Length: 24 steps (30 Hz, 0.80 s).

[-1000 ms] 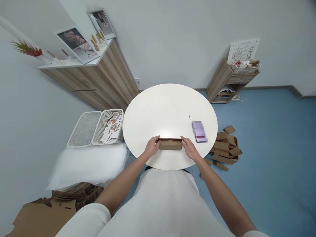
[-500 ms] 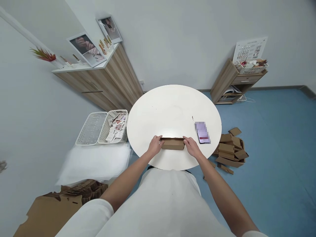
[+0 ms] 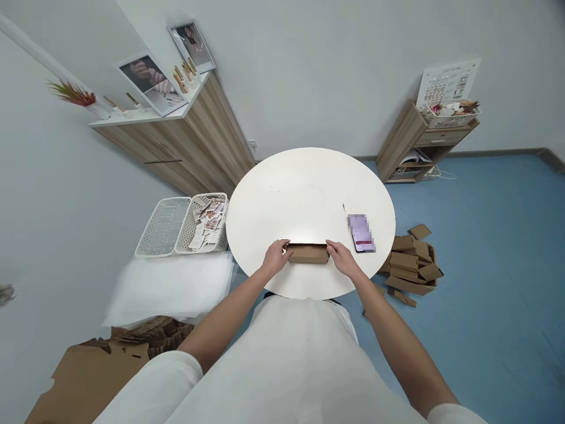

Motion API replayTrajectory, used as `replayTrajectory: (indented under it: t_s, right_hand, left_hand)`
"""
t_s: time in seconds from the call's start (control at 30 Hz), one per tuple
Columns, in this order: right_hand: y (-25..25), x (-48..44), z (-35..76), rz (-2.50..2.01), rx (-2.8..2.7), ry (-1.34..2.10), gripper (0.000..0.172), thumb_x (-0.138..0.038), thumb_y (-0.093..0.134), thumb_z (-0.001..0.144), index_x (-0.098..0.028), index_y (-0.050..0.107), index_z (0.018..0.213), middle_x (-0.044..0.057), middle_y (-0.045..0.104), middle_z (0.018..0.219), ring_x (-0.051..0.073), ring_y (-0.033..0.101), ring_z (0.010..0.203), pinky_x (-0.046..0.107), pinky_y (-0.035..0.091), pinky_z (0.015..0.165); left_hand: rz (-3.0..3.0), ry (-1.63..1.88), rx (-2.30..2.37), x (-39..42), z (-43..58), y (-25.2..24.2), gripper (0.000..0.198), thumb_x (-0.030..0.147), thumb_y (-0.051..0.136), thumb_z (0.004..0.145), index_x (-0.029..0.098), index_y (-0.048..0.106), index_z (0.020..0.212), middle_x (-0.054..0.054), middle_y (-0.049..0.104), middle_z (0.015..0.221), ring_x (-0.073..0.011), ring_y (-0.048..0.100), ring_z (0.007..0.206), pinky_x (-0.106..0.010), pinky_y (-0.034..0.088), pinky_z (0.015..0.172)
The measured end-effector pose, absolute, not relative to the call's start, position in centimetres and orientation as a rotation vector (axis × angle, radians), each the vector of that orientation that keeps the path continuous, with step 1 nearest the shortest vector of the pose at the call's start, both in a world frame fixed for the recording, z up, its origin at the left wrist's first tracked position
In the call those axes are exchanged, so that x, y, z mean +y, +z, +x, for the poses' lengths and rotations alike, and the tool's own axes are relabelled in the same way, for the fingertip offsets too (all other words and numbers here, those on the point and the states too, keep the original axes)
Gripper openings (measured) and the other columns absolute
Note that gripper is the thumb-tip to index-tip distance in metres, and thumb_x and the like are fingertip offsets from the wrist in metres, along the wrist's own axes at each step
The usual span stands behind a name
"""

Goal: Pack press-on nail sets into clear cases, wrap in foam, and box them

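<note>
A small brown cardboard box (image 3: 308, 254) lies near the front edge of the white round table (image 3: 304, 188). My left hand (image 3: 276, 257) grips its left end, the thumb against the front wall and the fingers at the upper corner. On the right end, my right hand (image 3: 341, 258) holds the box the same way. A dark gap runs along the top edge between both hands; what is inside cannot be seen. Right of my right hand lies a phone (image 3: 362, 234), its screen partly blurred out.
Left of the table stand a white basket of small packets (image 3: 207, 224) and a basket of clear items (image 3: 164, 228). White sheets (image 3: 172, 288) and flat cardboard (image 3: 97, 371) lie nearer me. Brown boxes (image 3: 408, 265) are heaped on the floor at right.
The whole view has shifted slightly. Both hands keep their hold at the box's ends, and the front wall looks a little shorter and more tilted than before.
</note>
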State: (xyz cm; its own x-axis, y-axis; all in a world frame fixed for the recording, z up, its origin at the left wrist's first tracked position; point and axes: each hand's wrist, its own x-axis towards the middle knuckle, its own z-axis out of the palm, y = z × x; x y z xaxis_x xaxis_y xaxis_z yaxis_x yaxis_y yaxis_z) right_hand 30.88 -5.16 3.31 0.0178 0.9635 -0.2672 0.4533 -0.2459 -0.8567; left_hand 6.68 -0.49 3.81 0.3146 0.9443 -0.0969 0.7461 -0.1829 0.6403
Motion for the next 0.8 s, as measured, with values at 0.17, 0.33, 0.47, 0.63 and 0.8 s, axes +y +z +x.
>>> replayTrajectory:
  t_s: [0.17, 0.33, 0.47, 0.63, 0.8]
  right_hand:
    - [2.9, -5.3, 31.0, -1.734, -1.428, 1.178, 0.043, -0.04, 0.038, 0.082, -0.023, 0.049, 0.12, 0.006, 0.056, 0.104, 0.018, 0.051, 0.097, 0.034, 0.037, 0.088]
    - [2.6, -5.6, 31.0, -1.698, -1.359, 1.207, 0.042, -0.038, 0.044, 0.079, -0.025, 0.05, 0.118, 0.004, 0.055, 0.1, 0.017, 0.052, 0.09, 0.033, 0.041, 0.082]
    - [2.6, -6.0, 30.8, -1.666, -1.273, 1.23, 0.043, -0.037, 0.05, 0.075, -0.026, 0.051, 0.116, 0.004, 0.053, 0.101, 0.016, 0.053, 0.087, 0.032, 0.042, 0.079]
    - [2.9, -6.3, 30.5, -1.651, -1.178, 1.257, 0.04, -0.045, 0.048, 0.076, -0.027, 0.055, 0.111, 0.004, 0.054, 0.102, 0.015, 0.054, 0.084, 0.033, 0.043, 0.078]
    - [2.7, -6.3, 30.3, -1.688, -1.172, 1.235, 0.038, -0.045, 0.047, 0.075, -0.024, 0.056, 0.105, 0.004, 0.054, 0.094, 0.015, 0.054, 0.077, 0.031, 0.043, 0.07]
  left_hand:
    - [1.925, 0.464, 1.438, -0.8, 6.2, 3.6, 0.041, 0.034, 0.057, 0.074, 0.021, 0.051, 0.112, -0.004, 0.055, 0.088, -0.0162, 0.054, 0.08, -0.031, 0.047, 0.072]
    - [1.834, 0.484, 1.374, -1.0, 5.9, 3.3, 0.043, 0.024, 0.06, 0.071, 0.024, 0.05, 0.113, -0.005, 0.05, 0.098, -0.0149, 0.054, 0.083, -0.03, 0.05, 0.072]
    - [1.785, 0.5, 1.347, -1.1, 5.6, 3.3, 0.043, 0.027, 0.061, 0.071, 0.023, 0.051, 0.113, -0.005, 0.047, 0.101, -0.0137, 0.055, 0.081, -0.029, 0.05, 0.071]
    - [1.634, 0.517, 1.343, -1.3, 5.5, 3.4, 0.043, 0.043, 0.053, 0.076, 0.024, 0.051, 0.114, -0.007, 0.048, 0.11, -0.016, 0.054, 0.09, -0.029, 0.049, 0.074]
    - [1.492, 0.509, 1.377, -1.2, 5.4, 2.7, 0.043, 0.044, 0.048, 0.079, 0.022, 0.05, 0.116, -0.009, 0.052, 0.113, -0.016, 0.055, 0.088, -0.029, 0.047, 0.074]
